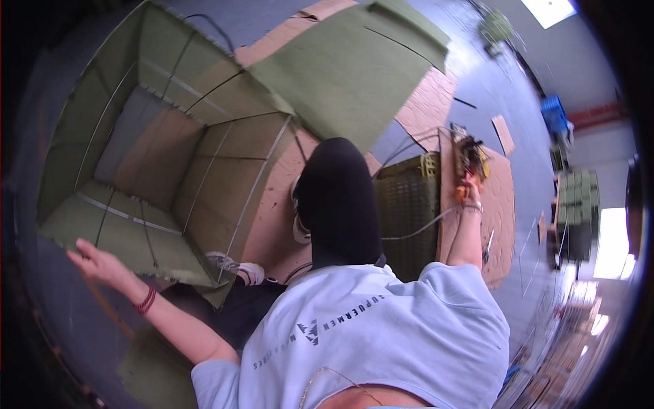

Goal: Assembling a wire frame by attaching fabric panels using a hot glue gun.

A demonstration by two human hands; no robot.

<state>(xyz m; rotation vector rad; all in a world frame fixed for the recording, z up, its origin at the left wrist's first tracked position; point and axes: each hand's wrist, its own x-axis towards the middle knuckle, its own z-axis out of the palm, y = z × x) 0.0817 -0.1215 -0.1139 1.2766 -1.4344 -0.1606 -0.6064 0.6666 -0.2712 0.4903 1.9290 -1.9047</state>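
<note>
1. Grey-blue floor [490, 88] spreads across this workshop, with flattened brown cardboard sheets [429, 105] lying on it and a bright window glaring at the far right.
2. Biggest of all is the large open box [170, 157], green on its outer flaps and brown inside, tipped on its side so that its mouth faces the person; thin straps run across its walls.
3. One green flap [347, 75] of it spreads out flat over the cardboard near the top of the view.
4. Left hand [95, 262] lies flat on the lower green flap at the box's near edge, fingers spread wide and holding nothing; red bands circle the wrist.
5. Right hand [470, 191] is stretched out to the right and closed round an orange-handled tool [470, 160], whose shape I cannot make out clearly.
6. Between the person's dark-trousered knee and that arm sits a dark green slatted crate [409, 211], with a thin cable trailing across it.
7. Further right, a blue crate [555, 112] stands by the wall, and a stack of green boxes [579, 204] stands well apart from the person.
</note>
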